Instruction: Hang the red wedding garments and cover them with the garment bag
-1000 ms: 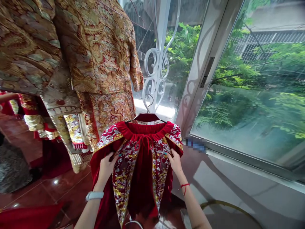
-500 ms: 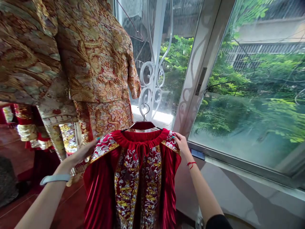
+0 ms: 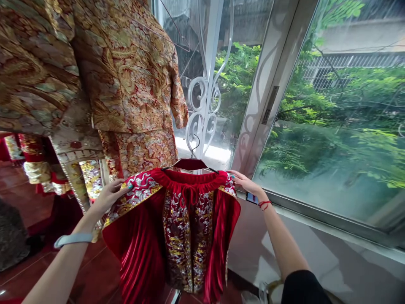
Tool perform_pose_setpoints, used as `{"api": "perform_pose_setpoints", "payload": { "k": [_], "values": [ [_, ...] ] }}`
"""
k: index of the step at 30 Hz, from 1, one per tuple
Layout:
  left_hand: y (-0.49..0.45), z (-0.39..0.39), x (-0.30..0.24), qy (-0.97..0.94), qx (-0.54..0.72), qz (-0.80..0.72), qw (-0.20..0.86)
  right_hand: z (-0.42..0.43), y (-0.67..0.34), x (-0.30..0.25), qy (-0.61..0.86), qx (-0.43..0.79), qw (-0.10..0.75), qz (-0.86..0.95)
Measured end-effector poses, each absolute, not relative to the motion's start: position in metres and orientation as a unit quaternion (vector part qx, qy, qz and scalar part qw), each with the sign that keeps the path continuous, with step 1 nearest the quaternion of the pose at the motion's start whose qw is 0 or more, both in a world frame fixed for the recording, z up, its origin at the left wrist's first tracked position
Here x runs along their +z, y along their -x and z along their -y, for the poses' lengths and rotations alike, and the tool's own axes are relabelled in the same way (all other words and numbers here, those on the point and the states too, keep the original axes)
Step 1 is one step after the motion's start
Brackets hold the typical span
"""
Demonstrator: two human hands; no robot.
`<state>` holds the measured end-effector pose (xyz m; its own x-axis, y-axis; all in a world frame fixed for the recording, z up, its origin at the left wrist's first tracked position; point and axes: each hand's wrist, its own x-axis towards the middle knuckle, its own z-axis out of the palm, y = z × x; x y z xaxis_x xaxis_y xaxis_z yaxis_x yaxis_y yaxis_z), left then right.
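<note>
A red velvet cape (image 3: pixel 148 245) with gold and silver embroidery hangs on a dark red hanger (image 3: pixel 190 164), which is hooked on a white scrolled metal stand (image 3: pixel 204 109). My left hand (image 3: pixel 109 195) grips the cape's left shoulder edge, thumb on the embroidered trim, and pulls it out sideways. My right hand (image 3: pixel 244 182) rests on the right shoulder of the cape with its fingers closed on the trim. A pale watch band sits on my left wrist and a red string on my right.
Gold-embroidered robes (image 3: pixel 126 71) hang close on the left, with more red and gold garments (image 3: pixel 34 169) behind them. A large window (image 3: pixel 341 126) with a pale sill (image 3: pixel 316 219) fills the right. The floor (image 3: pixel 95 274) is glossy red-brown.
Both hands rose from the cape's front panels to its shoulders. My left hand has since pulled the left shoulder outward, spreading the cape wider.
</note>
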<state>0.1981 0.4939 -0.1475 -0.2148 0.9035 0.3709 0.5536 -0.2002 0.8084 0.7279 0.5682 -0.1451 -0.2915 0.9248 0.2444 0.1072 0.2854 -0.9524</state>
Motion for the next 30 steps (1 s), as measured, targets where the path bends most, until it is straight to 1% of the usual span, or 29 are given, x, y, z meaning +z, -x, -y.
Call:
{"api": "perform_pose_setpoints", "payload": {
  "k": [3,4,6,9,11,13,15,17,18,21,23,27,30],
  "values": [
    [-0.2,-0.489,-0.15,-0.606,0.488,-0.591,0.213,-0.555,-0.729,-0.158,0.36,0.414,0.479,0.685],
    [-0.204,-0.488,-0.149,-0.622,0.487,-0.581,0.195,-0.55,-0.728,-0.165,0.37,0.387,0.483,0.692],
    [-0.22,-0.487,-0.143,-0.681,0.463,-0.551,0.135,-0.542,-0.723,-0.182,0.405,0.315,0.483,0.709],
    [-0.248,-0.489,-0.136,-0.767,0.37,-0.524,-0.022,-0.535,-0.713,-0.201,0.447,0.171,0.477,0.738],
    [-0.26,-0.492,-0.136,-0.777,0.32,-0.53,-0.112,-0.534,-0.71,-0.202,0.458,0.1,0.462,0.753],
    [-0.262,-0.495,-0.138,-0.77,0.292,-0.547,-0.151,-0.537,-0.71,-0.193,0.459,0.059,0.46,0.758],
    [-0.26,-0.497,-0.142,-0.767,0.264,-0.565,-0.152,-0.545,-0.713,-0.182,0.454,0.026,0.485,0.747],
    [-0.258,-0.497,-0.144,-0.759,0.252,-0.582,-0.144,-0.554,-0.713,-0.175,0.452,0.019,0.515,0.728],
    [-0.259,-0.496,-0.144,-0.751,0.258,-0.591,-0.141,-0.559,-0.713,-0.173,0.452,0.038,0.516,0.727],
    [-0.265,-0.491,-0.142,-0.723,0.297,-0.607,-0.144,-0.564,-0.711,-0.173,0.445,0.136,0.453,0.76],
    [-0.271,-0.486,-0.142,-0.711,0.316,-0.606,-0.167,-0.56,-0.708,-0.171,0.424,0.165,0.421,0.784],
    [-0.287,-0.481,-0.147,-0.712,0.348,-0.567,-0.224,-0.547,-0.69,-0.157,0.379,0.145,0.426,0.809],
    [-0.299,-0.484,-0.152,-0.713,0.371,-0.561,-0.198,-0.547,-0.673,-0.15,0.407,0.108,0.455,0.785]
  ]
}}
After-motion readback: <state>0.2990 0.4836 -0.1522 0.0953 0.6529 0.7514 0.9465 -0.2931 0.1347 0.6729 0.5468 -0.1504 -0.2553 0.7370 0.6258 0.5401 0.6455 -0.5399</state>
